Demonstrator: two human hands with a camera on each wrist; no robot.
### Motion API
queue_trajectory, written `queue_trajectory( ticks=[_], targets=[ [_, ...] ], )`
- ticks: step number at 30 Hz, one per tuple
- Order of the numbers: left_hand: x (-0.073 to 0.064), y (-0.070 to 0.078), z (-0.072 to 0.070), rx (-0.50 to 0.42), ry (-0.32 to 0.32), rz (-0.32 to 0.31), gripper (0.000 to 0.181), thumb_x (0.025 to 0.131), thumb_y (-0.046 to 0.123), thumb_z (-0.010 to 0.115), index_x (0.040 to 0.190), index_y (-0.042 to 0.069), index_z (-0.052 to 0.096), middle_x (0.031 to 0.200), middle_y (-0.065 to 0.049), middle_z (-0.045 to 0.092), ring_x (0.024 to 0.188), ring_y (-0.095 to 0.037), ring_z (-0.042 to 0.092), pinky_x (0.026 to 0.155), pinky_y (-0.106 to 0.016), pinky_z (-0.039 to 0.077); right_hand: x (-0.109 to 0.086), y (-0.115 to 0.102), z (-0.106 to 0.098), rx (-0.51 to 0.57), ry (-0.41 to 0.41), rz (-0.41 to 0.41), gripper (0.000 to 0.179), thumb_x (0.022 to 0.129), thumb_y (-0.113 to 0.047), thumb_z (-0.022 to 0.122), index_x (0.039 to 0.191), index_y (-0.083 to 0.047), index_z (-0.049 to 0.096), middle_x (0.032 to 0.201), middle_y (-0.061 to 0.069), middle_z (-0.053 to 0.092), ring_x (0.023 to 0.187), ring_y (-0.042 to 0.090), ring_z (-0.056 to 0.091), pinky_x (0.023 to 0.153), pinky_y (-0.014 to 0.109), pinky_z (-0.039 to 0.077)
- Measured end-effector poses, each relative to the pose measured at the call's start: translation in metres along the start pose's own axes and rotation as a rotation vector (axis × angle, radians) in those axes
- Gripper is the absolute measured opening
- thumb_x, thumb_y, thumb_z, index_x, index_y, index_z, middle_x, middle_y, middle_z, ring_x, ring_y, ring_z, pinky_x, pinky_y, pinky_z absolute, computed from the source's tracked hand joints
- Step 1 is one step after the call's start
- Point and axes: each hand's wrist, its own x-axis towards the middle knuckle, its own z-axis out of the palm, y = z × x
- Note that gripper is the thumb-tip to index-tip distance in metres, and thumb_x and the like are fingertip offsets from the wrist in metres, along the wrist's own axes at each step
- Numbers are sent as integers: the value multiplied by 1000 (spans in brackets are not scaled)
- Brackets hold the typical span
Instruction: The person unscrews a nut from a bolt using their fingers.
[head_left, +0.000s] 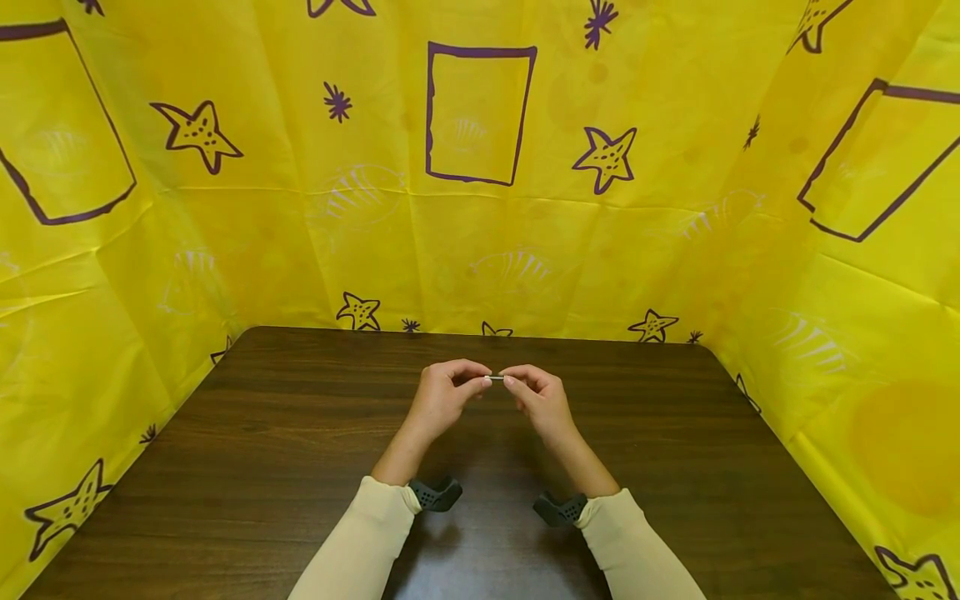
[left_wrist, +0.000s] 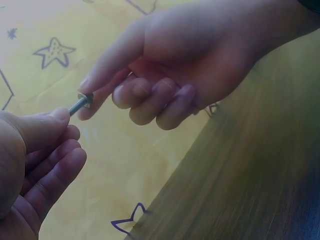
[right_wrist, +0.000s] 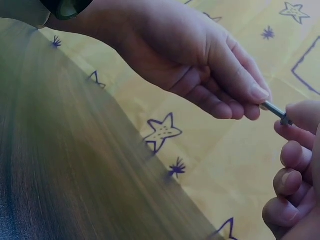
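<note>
A small metal bolt [head_left: 496,378] is held up between both hands over the far half of the table. My left hand [head_left: 441,396] pinches one end with thumb and fingertips, seen close up in the left wrist view. At the other end sits a small nut-like piece [right_wrist: 286,120], where my right hand [head_left: 544,404] pinches with thumb and index finger. Between the two grips shows a short length of shaft [left_wrist: 77,106], threaded in appearance. The right hand's other fingers [left_wrist: 145,102] are curled in. Fingertips cover both ends in part.
Below the hands is a dark brown wooden table [head_left: 300,458] with rounded far corners. Yellow cloth [head_left: 480,225] with purple starfish and fish drawings surrounds its back and sides. Each wrist wears a dark strap mount [head_left: 437,495] beside a cream sleeve [head_left: 360,533].
</note>
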Motion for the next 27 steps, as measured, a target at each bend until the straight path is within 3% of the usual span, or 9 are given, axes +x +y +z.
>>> queue_trajectory(
  ticks=[6, 14, 27],
  targets=[
    [1, -1, 0, 0, 0, -2, 9, 85, 8, 75, 93, 5, 75, 77, 2, 69, 66, -18, 65, 61, -30, 55, 2, 8, -2, 29, -16, -23, 17, 92, 3, 62, 105, 14, 64, 58, 6, 47, 47, 9, 39, 42, 21, 32],
    [0, -1, 0, 7, 4, -7, 7, 85, 8, 75, 91, 9, 76, 76, 2, 69, 65, -14, 64, 62, -29, 55, 5, 33, -6, 49, -16, -121, 15, 90, 1, 64, 104, 4, 68, 57, -2, 47, 45, 9, 37, 39, 23, 30],
    [0, -2, 0, 3, -4, 4, 10, 85, 8, 75, 94, 4, 75, 78, 0, 70, 67, -17, 65, 62, -29, 55, 6, 30, -6, 76, -14, -70, 19, 89, 9, 62, 107, 15, 62, 57, 1, 44, 47, 8, 38, 42, 21, 32]
  ],
)
